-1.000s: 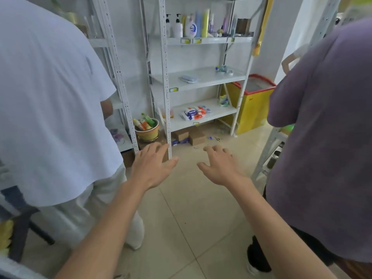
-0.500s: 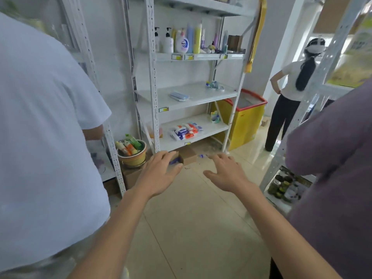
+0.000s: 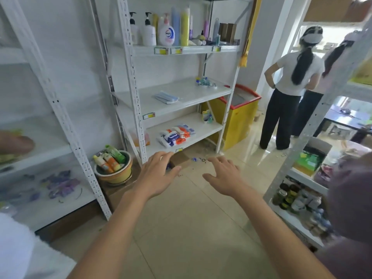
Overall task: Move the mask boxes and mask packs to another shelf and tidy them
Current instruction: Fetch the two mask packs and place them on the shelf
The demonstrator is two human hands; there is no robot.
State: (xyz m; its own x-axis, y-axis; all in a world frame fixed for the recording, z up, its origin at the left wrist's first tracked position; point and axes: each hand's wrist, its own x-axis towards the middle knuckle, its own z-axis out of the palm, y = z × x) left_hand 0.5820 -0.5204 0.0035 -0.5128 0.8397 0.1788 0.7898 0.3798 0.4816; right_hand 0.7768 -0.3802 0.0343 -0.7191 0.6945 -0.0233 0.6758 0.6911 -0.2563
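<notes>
A white metal shelf unit (image 3: 138, 115) stands ahead of me. On its middle board lies a loose stack of blue masks (image 3: 166, 97). The board below carries a pile of mask packs (image 3: 175, 136) in white, blue and orange wrappers. Cardboard boxes sit on the floor under that board, mostly hidden behind my left hand (image 3: 156, 175). My right hand (image 3: 224, 175) is held out beside the left, over the floor in front of the unit. Both hands have relaxed, spread fingers and hold nothing.
Bottles (image 3: 161, 31) fill the upper board. A bowl of tubes (image 3: 113, 166) sits at the unit's left foot, a yellow bin (image 3: 239, 119) at its right. Two people (image 3: 287, 93) stand at the far right. Another person's sleeve (image 3: 354, 200) is near right. A second rack (image 3: 302, 198) holds jars.
The view has swung right and closer to the shelf unit. The white-shirted person has slid out to the left edge, and the people at the far right have come into view.
</notes>
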